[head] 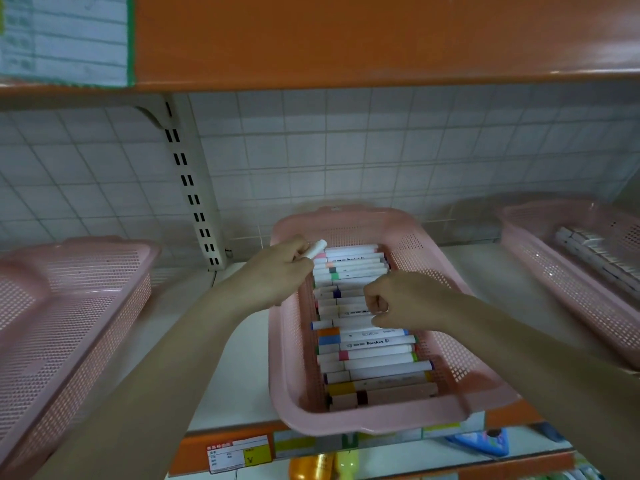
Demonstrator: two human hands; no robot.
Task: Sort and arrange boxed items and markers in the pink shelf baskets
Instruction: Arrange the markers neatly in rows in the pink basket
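Observation:
A pink perforated basket (446, 271) stands in the middle of the shelf, filled with a row of white markers (374, 355) with coloured bands, lying crosswise. My left hand (277, 275) is at the basket's left rim and grips a single white marker (316, 249) whose tip points up and to the right. My right hand (401, 299) is over the middle of the row with its fingers curled onto the markers there; whether it holds one is hidden.
An empty pink basket (69, 299) sits on the shelf at the left. Another pink basket (561, 258) at the right holds a row of white boxed items (595, 254). An orange shelf (346, 39) hangs overhead. Price labels (239, 453) line the shelf's front edge.

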